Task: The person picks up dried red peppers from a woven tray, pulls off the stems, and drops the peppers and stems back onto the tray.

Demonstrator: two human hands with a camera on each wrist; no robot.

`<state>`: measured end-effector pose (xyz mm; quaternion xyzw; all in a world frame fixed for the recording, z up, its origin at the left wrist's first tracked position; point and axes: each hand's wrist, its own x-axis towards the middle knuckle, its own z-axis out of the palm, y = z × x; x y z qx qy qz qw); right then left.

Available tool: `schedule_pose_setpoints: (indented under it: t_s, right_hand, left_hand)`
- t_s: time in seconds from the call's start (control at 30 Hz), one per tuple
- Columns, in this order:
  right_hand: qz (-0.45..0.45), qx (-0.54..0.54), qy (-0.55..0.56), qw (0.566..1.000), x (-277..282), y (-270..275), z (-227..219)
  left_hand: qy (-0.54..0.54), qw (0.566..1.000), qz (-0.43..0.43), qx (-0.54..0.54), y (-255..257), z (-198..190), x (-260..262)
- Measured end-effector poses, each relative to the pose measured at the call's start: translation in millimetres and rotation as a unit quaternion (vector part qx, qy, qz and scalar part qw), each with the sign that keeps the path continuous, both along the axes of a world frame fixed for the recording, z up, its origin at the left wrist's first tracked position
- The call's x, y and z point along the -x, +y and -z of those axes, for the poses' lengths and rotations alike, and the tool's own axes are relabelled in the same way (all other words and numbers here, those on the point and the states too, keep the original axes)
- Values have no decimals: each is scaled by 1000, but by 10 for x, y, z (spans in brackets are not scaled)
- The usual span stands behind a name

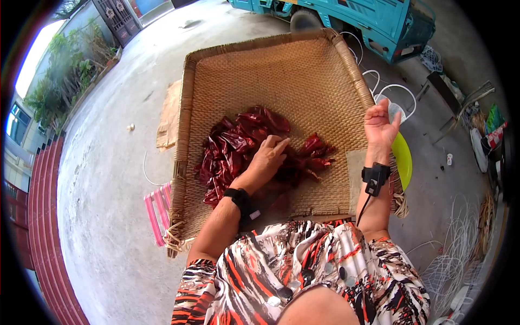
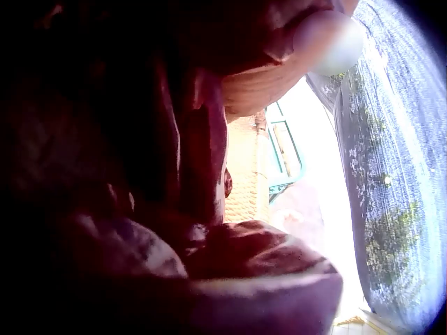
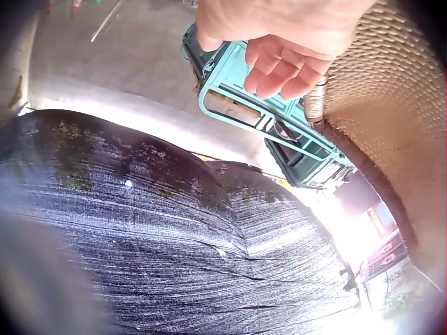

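The left hand (image 1: 266, 157) lies on a heap of dried red chillies (image 1: 238, 143) in the middle of a big woven tray (image 1: 303, 70). Its fingers are bent down into the heap, but from the head view one cannot tell if they pinch a chilli or only push it. The left wrist view is too close and dark to help — it shows just red, wrinkly skins. The right hand (image 1: 381, 127) is held up over the right edge of the tray, fingers loose and a little curled, holding nothing. To spread the heap well, the person would likely do best with soft, slow sweeps, for dried chillies look thin and may crack. The chillies are dark red, shiny, flat and crumpled, some with little stalks. The tray is tan, square, with a thick bound rim — rough and bumpy all over. The ground (image 1: 108, 179) is grey and hard. A blue truck (image 1: 374, 21) stands behind the tray.
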<state>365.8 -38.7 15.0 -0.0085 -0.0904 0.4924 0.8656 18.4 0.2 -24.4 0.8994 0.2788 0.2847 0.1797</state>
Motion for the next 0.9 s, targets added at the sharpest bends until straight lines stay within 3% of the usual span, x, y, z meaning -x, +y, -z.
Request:
schedule_pose_setpoints:
  t_s: [0.07, 0.2, 0.3, 0.4, 0.5, 0.8, 0.9]
  right_hand:
    - [-37, -11, -36, 999, 84, 56, 40]
    - [-74, 78, -190, 976, 392, 192, 68]
    - [-30, 235, -420, 876, 911, 48, -272]
    - [-85, 216, -575, 784, 1084, 76, -235]
    - [-151, 170, -632, 741, 1185, 128, -102]
    - [-195, 159, -668, 700, 1277, 151, 7]
    - [-169, 165, -696, 678, 1351, 97, -31]
  left_hand:
    - [12, 999, -9, 36, -49, -80, 5]
    - [5, 998, -12, 60, -74, -122, 20]
    - [-38, 996, 21, 81, -23, -96, 43]
    - [-41, 995, 11, 92, -106, -247, 16]
    - [4, 999, 11, 47, -98, -199, 14]
    - [-88, 992, -43, 80, -76, -184, 23]
    - [-203, 948, -96, 226, -68, -149, 17]
